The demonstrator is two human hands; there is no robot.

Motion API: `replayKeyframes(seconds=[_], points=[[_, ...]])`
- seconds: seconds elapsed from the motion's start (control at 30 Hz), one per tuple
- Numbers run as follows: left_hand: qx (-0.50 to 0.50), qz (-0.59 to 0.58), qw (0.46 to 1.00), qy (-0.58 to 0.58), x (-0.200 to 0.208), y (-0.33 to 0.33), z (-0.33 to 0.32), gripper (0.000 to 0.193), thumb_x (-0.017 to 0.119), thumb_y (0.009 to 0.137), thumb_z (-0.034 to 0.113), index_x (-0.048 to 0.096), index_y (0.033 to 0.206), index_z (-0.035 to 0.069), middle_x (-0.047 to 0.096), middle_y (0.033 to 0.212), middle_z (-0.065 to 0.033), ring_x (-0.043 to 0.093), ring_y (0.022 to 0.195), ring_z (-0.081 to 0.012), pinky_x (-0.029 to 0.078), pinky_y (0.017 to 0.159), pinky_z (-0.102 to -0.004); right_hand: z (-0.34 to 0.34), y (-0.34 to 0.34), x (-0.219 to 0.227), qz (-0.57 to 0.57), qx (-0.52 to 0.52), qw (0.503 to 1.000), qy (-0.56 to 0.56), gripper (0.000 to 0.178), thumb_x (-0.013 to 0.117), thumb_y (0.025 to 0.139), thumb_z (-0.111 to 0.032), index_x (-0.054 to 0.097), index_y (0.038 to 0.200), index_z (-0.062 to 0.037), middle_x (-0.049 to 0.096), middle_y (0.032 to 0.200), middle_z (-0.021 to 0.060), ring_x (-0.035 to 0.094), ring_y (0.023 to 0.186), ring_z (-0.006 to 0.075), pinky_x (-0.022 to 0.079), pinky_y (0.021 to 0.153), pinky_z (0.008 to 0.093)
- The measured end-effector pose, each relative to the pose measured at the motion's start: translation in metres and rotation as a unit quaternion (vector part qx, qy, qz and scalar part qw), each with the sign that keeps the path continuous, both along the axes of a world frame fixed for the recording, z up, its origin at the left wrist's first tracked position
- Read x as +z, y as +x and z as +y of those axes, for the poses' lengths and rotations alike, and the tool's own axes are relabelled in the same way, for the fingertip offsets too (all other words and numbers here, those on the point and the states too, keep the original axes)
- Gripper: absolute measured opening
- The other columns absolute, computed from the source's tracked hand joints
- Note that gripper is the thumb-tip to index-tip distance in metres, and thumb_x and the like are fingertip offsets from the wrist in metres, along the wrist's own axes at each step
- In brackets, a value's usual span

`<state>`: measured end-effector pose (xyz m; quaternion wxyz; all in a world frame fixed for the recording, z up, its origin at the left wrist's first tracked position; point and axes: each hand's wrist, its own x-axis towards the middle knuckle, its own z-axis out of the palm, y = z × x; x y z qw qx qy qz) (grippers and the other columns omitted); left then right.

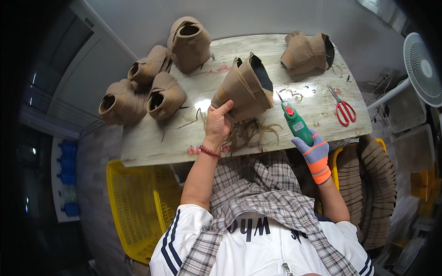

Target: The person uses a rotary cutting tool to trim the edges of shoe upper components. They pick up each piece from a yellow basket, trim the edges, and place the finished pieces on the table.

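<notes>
My bare left hand (pixel 218 121) grips a brown boot upper (pixel 246 89) at its lower left side, thumb on top. Its dark lining shows in the opening, which faces up and to the right. In a grey and orange glove, my right hand (pixel 315 154) is closed around a green hand-held power tool (pixel 297 123). The tool has a red button and a thin pointed metal tip, which stands apart from the upper, just to its right. Brown strips of trimmed scrap (pixel 251 135) lie below the upper on the table (pixel 161 149).
Several brown uppers (pixel 189 43) stand at the table's left; another upper piece (pixel 307 53) lies at the far right. Red-handled scissors (pixel 344 110) rest at the right. Yellow baskets (pixel 133 207) flank me, the right one with stacked brown pieces (pixel 375 184). A white fan (pixel 421 69) stands beyond.
</notes>
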<state>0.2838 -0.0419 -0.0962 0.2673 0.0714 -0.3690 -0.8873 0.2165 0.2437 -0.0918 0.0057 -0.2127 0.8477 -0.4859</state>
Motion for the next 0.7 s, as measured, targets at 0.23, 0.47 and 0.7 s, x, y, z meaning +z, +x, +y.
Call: replayKeyframes(seconds=[0.23, 0.47, 0.7], points=[[0.019, 0.014, 1.000, 0.009, 0.008, 0.056, 0.016, 0.032, 0.063, 0.085, -0.004, 0.061, 0.117, 0.000, 0.066, 0.113, -0.0100, 0.064, 0.102, -0.0211, 0.052, 0.090, -0.0371, -0.010, 0.037, 0.026, -0.058, 0.081, 0.994, -0.032, 0.044, 0.082, 0.074, -0.022, 0.064, 0.107, 0.0013, 0.068, 0.084, 0.0035, 0.058, 0.075, 0.0069, 0.049, 0.068, 0.0244], [0.043, -0.025, 0.991, -0.128, 0.002, 0.064, 0.040, 0.032, 0.061, 0.085, -0.005, 0.062, 0.117, 0.000, 0.067, 0.110, -0.0095, 0.065, 0.099, -0.0193, 0.054, 0.085, -0.0330, -0.006, 0.050, 0.037, -0.119, 0.072, 0.986, -0.087, 0.043, 0.081, 0.076, -0.025, 0.064, 0.104, 0.0017, 0.068, 0.078, 0.0046, 0.058, 0.064, 0.0058, 0.048, 0.059, 0.0231], [0.109, -0.049, 0.887, -0.446, -0.003, 0.077, 0.052, 0.020, 0.067, 0.082, -0.004, 0.067, 0.102, -0.005, 0.069, 0.101, -0.0078, 0.064, 0.089, -0.0143, 0.050, 0.077, -0.0284, -0.002, 0.045, 0.046, -0.050, 0.095, 0.991, -0.084, 0.030, 0.075, 0.082, -0.025, 0.065, 0.091, 0.0015, 0.058, 0.064, 0.0005, 0.051, 0.055, 0.0066, 0.041, 0.051, 0.0234]])
